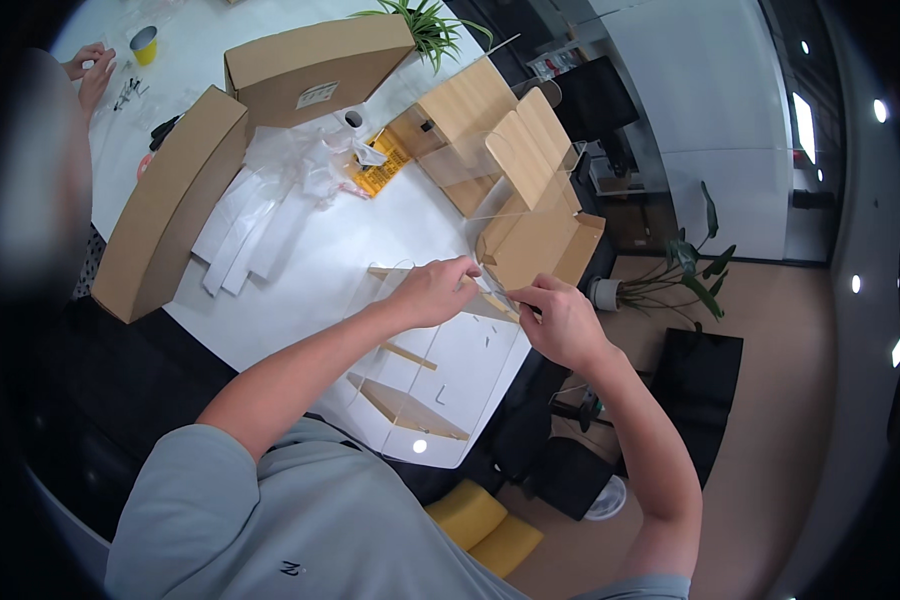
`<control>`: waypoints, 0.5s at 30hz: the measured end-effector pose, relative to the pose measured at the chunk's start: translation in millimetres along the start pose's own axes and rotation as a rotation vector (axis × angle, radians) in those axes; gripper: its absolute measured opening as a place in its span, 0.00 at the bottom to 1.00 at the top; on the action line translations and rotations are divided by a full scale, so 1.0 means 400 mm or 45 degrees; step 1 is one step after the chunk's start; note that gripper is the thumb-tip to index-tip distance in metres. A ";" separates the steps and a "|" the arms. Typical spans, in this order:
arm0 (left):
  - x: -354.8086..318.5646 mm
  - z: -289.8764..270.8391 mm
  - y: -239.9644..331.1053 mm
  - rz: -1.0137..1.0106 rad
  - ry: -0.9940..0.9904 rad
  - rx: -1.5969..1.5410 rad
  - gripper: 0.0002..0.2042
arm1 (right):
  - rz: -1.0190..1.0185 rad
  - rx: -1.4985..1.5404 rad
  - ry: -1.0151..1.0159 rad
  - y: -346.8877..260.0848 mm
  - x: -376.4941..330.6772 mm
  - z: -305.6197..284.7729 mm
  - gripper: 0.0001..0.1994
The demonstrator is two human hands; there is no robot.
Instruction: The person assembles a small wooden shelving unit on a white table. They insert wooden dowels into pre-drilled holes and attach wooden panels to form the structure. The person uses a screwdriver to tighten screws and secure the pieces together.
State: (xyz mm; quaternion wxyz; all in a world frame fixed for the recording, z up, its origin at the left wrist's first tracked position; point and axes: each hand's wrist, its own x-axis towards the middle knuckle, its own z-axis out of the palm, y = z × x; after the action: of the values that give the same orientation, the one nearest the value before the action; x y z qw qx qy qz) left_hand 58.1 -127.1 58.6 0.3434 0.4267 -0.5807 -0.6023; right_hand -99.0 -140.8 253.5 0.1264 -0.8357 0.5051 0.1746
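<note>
My right hand [562,318] is closed around the dark handle of a slim screwdriver-like tool [502,294], its metal shaft pointing left. My left hand [435,292] is pinched near the tool's far end; what its fingers hold is too small to tell. Both hands are over a clear-panelled frame with light wooden pieces, including a wooden strip [410,355] and a wooden panel [407,408]. An L-shaped hex key [442,395] lies on the white table [345,250] in front of me. Several small bits, perhaps screws, lie below the right hand.
Cardboard boxes [175,205] stand at left and back, beside white strips and crumpled plastic [290,165]. Back right are a wood and clear-panel unit [460,110] and an open carton [535,245]. Another person's hands [92,75] are at far left. A potted plant [685,265] stands right.
</note>
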 end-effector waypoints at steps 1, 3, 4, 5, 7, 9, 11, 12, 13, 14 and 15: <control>-0.001 0.001 -0.002 0.011 0.013 0.003 0.20 | 0.000 -0.017 -0.007 0.000 0.002 0.001 0.12; 0.000 0.005 -0.005 0.036 0.033 0.012 0.21 | -0.014 -0.034 -0.013 0.001 0.003 0.005 0.12; -0.001 0.007 -0.007 0.037 0.034 0.015 0.21 | -0.021 -0.041 -0.016 0.002 0.003 0.006 0.12; -0.001 0.008 -0.007 0.039 0.034 0.017 0.21 | -0.023 -0.044 -0.022 0.002 0.004 0.007 0.12; -0.002 0.010 -0.009 0.048 0.033 0.019 0.21 | -0.025 -0.048 -0.034 0.003 0.005 0.008 0.12; 0.000 0.011 -0.009 0.064 0.032 0.018 0.20 | -0.023 -0.072 -0.051 -0.001 0.007 0.004 0.12; -0.002 0.011 -0.008 0.064 0.026 -0.003 0.20 | -0.029 -0.097 -0.069 0.000 0.008 0.004 0.12; -0.002 0.010 -0.007 0.064 0.022 -0.014 0.20 | -0.036 -0.110 -0.079 0.002 0.009 0.005 0.12; -0.001 0.011 -0.007 0.074 0.024 -0.016 0.20 | -0.042 -0.122 -0.089 0.004 0.009 0.006 0.12; 0.000 0.011 -0.008 0.084 0.026 -0.019 0.20 | -0.070 -0.153 -0.087 0.003 0.010 0.006 0.12; 0.001 0.011 -0.008 0.094 0.028 -0.022 0.20 | -0.097 -0.184 -0.085 0.000 0.012 0.004 0.11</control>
State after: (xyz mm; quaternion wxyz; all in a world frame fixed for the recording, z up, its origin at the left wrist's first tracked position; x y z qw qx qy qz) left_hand 54.2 -125.5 55.0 0.3755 0.4087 -0.5869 -0.5895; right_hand -97.3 -144.2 250.1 0.0889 -0.8551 0.4544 0.2334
